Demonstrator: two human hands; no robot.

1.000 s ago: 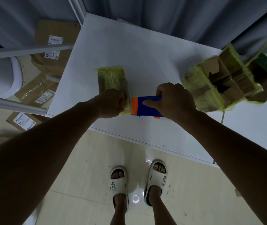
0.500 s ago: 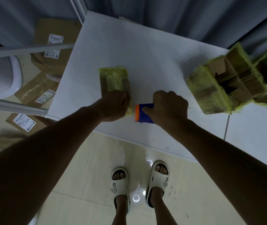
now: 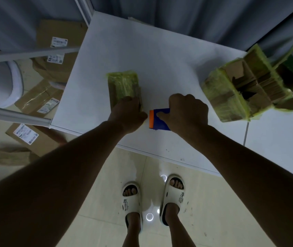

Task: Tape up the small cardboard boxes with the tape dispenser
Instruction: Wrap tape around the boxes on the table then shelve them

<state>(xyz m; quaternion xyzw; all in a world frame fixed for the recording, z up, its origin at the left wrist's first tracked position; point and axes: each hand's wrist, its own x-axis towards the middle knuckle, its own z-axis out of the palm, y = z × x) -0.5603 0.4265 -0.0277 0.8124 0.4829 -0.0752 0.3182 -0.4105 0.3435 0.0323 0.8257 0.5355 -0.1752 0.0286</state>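
Observation:
A small cardboard box [image 3: 123, 85] wrapped in yellowish tape lies on the white table [image 3: 160, 59], left of centre. My left hand [image 3: 128, 113] presses down on its near end and grips it. Right beside the box's near right corner is the blue tape dispenser [image 3: 157, 120] with an orange front edge. My right hand [image 3: 186, 111] is closed around the dispenser and covers most of it. The tape roll itself is hidden under that hand.
A pile of taped cardboard boxes [image 3: 245, 88] stands at the table's right. Larger labelled cartons [image 3: 40, 102] lie on the floor to the left, behind a white rail [image 3: 15, 115]. Grey curtains hang behind the table. My feet in white slippers [image 3: 131, 202] stand below the table's near edge.
My right hand pushed the dispenser left until it nearly touched the box, then eased it slightly back to the right. My left hand has stayed on the box.

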